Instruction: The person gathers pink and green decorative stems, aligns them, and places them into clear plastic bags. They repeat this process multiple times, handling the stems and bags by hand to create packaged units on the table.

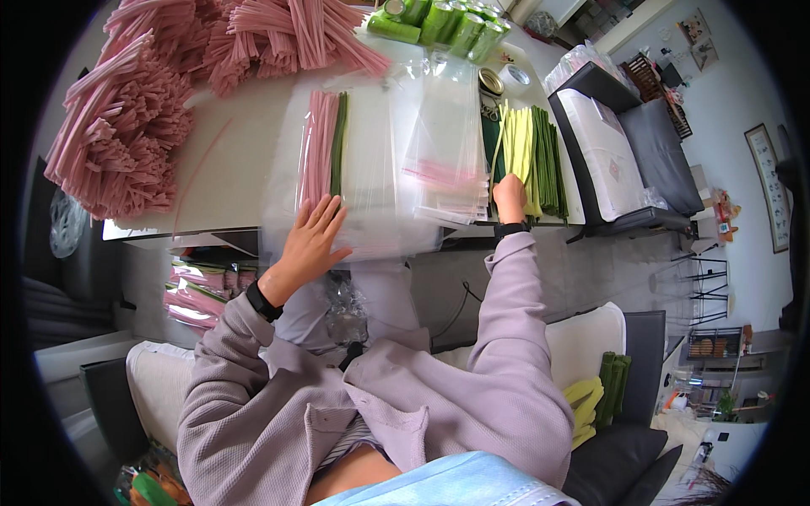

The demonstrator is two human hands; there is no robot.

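My left hand (pixel 308 243) lies palm down with its fingers spread, over the near end of a row of pink fuzzy stems (pixel 317 142). A few green stems (pixel 340 142) run along the right side of that row. These stems lie on or in clear plastic film (pixel 370 152); which one I cannot tell. My right hand (pixel 510 197) is curled at the near end of the yellow stems (pixel 520 142), its fingertips hidden. One yellow stem leans out leftward beside it. Dark green stems (pixel 492 145) lie to the left, and more green stems (pixel 549 161) to the right.
Pink stem bundles (pixel 126 139) pile up on the table's left and back. Green wrapped rolls (pixel 436 25) stand at the back. Clear bags (pixel 443 136) lie centre-right, near tape rolls (pixel 514 77) and scissors (pixel 490 109). Packed bags (pixel 202 288) sit below the table's left edge.
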